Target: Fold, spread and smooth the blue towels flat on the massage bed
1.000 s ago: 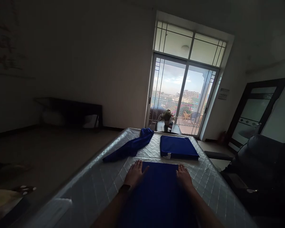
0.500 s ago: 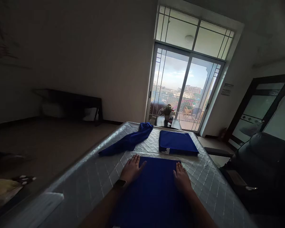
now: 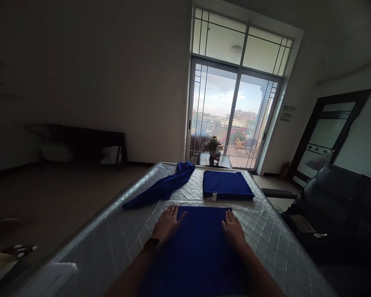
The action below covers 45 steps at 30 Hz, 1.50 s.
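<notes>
A blue cloth (image 3: pixel 200 243) lies flat in front of me on the quilted grey table cover (image 3: pixel 120 235). My left hand (image 3: pixel 167 222) rests flat on the cloth's far left corner, fingers stretched out; a watch is on that wrist. My right hand (image 3: pixel 233 229) lies flat on the far right corner, fingers together and extended. Beyond them sits a neatly folded blue stack (image 3: pixel 225 185) with a white tag. A crumpled blue cloth (image 3: pixel 163 187) stretches diagonally at the far left of the table.
A glass sliding door (image 3: pixel 231 119) to a balcony stands behind the table, with a small round table, plant and bottle (image 3: pixel 213 150) before it. A dark armchair (image 3: pixel 336 214) is at the right. A low dark bench (image 3: pixel 80 142) lines the left wall.
Both hands have slid a little toward me along the flat blue cloth, staying flat. The view has shifted slightly; the other cloths have not moved.
</notes>
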### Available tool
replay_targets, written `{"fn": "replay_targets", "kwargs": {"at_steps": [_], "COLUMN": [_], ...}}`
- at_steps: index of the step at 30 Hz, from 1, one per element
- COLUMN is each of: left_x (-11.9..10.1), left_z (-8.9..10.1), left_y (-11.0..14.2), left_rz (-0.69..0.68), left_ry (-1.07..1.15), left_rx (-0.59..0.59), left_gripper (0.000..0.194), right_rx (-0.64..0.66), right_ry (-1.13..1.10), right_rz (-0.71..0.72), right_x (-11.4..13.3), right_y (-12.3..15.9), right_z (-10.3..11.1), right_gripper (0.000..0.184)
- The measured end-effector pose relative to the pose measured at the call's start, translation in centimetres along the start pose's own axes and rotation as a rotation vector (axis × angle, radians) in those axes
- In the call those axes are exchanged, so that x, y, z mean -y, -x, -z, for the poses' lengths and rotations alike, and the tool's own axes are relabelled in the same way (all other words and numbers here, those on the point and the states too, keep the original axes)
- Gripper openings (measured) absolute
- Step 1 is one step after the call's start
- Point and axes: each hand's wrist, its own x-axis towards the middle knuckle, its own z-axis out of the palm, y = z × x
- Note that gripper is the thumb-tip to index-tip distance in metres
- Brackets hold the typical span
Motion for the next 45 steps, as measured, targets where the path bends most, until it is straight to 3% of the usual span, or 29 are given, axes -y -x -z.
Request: {"fn": "replay_targets", "kwargs": {"at_steps": [6,16,26,30,34,38,41,45], "left_x": [0.1,-0.3,-0.5,-4.8,-13.2,-19.9,-20.7,-16.8], "left_z": [-0.2,0.8,0.3,0.6,-0.3,-2.2,-3.2,-3.1], "left_y": [0.0,0.3,0.1,0.3,0.5,0.1,-0.2,-0.3], "left_rz": [-0.005,0.014,-0.026,-0.167,-0.398,-0.473,-0.447,-0.344], "left_ry": [-0.022,0.002,-0.102,-0.083,0.136,0.209,0.194,0.134], "left_rx": [-0.005,0.032,-0.037,-0.049,0.059,0.052,0.069,0.100], "left_gripper": [0.089,0.090,0.078,0.074,0.070,0.067,0.068,0.073], "right_rx": [-0.021,-0.058,-0.052,-0.059,-0.054,-0.043,-0.040,-0.048], "right_ry": [-0.004,-0.063,-0.088,-0.112,-0.116,-0.065,-0.055,-0.084], "right_rz": [0.024,0.032,0.017,0.024,0.040,0.104,0.125,0.083], "right_x": [0.0,-0.7,-0.9,-1.0,-1.3,-1.8,-2.0,-1.7], "right_y": [-1.2,-2.0,-1.8,-1.7,-1.6,-1.5,-1.5,-1.7], "right_z": [0.5,-0.4,-0.3,-0.3,-0.3,-0.6,-0.7,-0.5], "right_gripper": [0.067,0.069,0.070,0.070,0.069,0.066,0.066,0.066]}}
